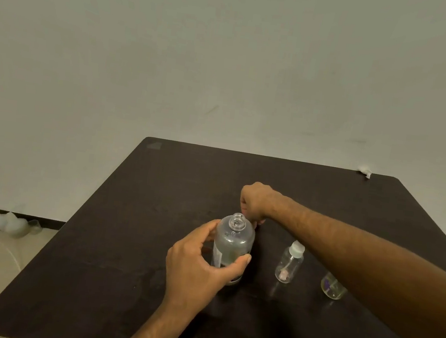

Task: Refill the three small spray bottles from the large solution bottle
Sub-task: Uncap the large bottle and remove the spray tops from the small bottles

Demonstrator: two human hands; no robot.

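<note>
The dark, matte, square-cornered wooden table (125, 255) carries everything. At its centre the large clear round-shouldered solution bottle (232, 248) stands upright, neck uncapped, the left hand (197, 267) wrapped around it, fingers curled and pressing its smooth wall. At twelve o'clock, the right hand (254, 201) is curled low; what it pinches I cannot tell. At three o'clock stands a small clear white-capped spray bottle (289, 262); beyond it, a second small clear bottle (332, 288), half hidden. Best to steady the base before tipping.

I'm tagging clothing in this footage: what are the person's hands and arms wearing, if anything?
Nothing that shows. The left hand and right hand are bare, with no gloves, and I see no rings. Both forearms are uncovered as far as the frame's edge, with no sleeve, watch or wristband in sight. Fine hair shows along the right forearm.
</note>
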